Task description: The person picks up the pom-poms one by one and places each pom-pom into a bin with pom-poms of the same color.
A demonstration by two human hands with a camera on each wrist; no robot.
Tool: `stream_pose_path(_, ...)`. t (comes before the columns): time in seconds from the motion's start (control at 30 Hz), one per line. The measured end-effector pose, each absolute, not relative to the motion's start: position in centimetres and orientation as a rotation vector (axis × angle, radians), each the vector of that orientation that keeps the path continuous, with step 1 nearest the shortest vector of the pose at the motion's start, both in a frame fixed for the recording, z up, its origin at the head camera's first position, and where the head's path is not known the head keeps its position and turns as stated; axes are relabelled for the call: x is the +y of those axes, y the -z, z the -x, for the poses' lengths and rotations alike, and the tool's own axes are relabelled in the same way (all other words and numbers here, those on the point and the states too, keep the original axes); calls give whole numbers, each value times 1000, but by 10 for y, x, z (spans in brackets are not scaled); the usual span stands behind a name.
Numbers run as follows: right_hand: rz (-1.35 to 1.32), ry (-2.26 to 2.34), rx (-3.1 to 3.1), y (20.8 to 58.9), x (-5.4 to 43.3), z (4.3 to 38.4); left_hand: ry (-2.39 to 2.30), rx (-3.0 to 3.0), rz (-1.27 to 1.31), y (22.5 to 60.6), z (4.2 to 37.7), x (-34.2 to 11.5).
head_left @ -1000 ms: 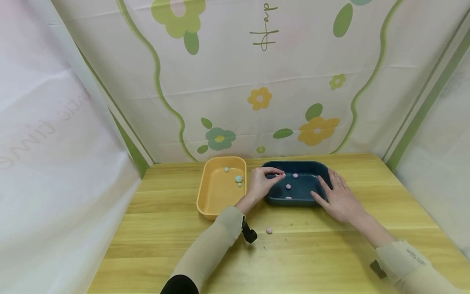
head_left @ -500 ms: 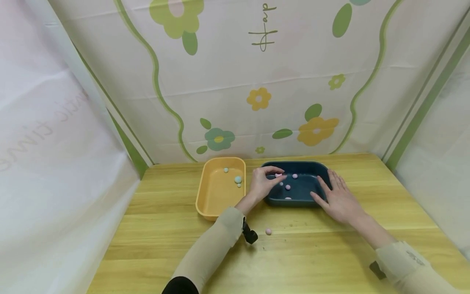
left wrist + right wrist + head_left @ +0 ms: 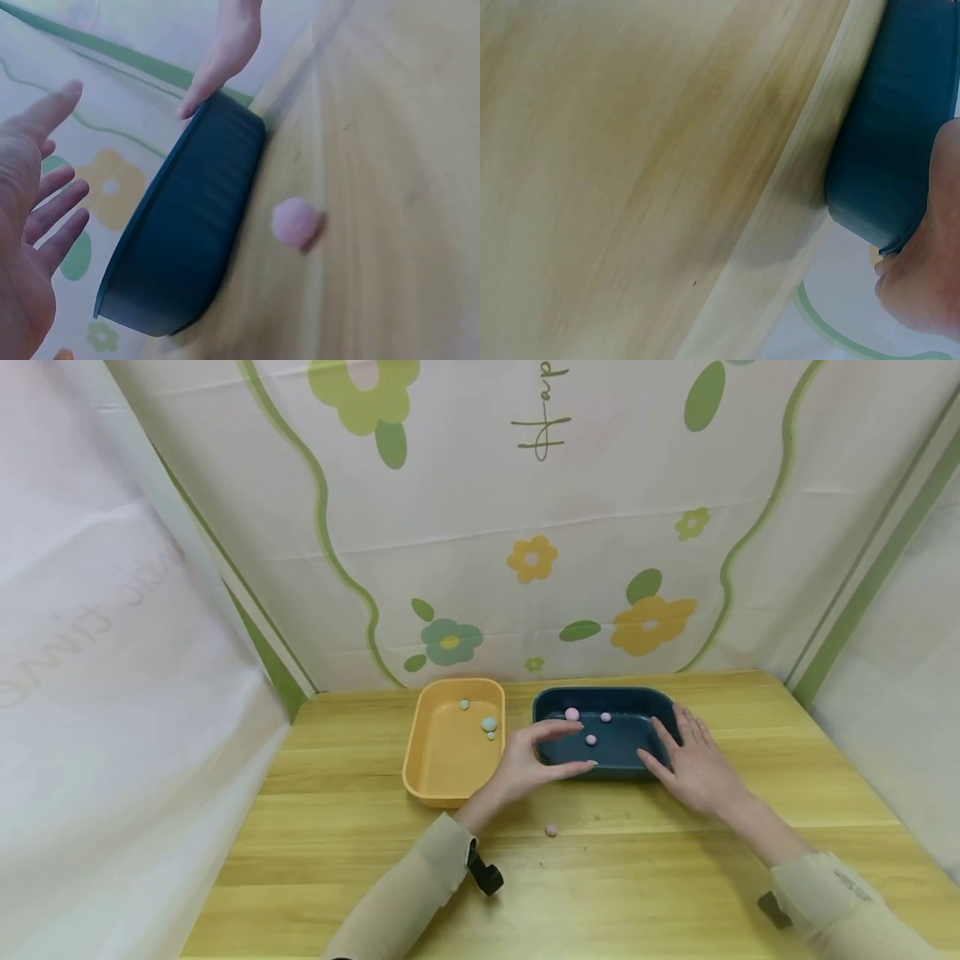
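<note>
My left hand (image 3: 521, 766) hangs over the near left part of the dark blue tray (image 3: 622, 774), thumb and fingers spread apart with nothing between them. Inside that tray lie a larger pink pom-pom (image 3: 572, 714) and two smaller ones, a pink pom-pom (image 3: 605, 717) and another pink pom-pom (image 3: 591, 740). At the tray's right end, my right hand (image 3: 701, 770) rests on the rim with fingers spread. On the table in front of the tray sits a loose pink pom-pom (image 3: 295, 223). The left wrist view shows the tray's outer wall (image 3: 187, 217).
A yellow tray (image 3: 442, 768) stands left of the blue one, holding a pale green pom-pom (image 3: 489, 724) and two smaller green ones. Both trays stand near the far edge of the wooden table (image 3: 645, 893), before a flower-printed cloth (image 3: 450, 568).
My left hand has let go of the larger pink pom-pom inside the blue tray. Its thumb and fingers have spread, and it has drawn slightly nearer. The right hand stays in place.
</note>
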State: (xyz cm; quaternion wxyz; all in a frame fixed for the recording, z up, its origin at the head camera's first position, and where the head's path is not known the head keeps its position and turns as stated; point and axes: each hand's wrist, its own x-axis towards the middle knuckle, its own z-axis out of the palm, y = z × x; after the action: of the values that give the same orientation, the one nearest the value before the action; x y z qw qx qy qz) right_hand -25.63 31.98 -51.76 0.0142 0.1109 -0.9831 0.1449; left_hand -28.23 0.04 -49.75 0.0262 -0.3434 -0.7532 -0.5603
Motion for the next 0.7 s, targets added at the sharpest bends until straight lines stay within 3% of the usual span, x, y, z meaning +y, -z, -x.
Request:
stream_pose_path(0.27,-359,-451,-3072,517,321,255,1649,-2249,1178,509,264,-15)
stream_pose_path(0.7,-359,-475,-3069,517,321,255,1685,-2246,1141,527,242,-34)
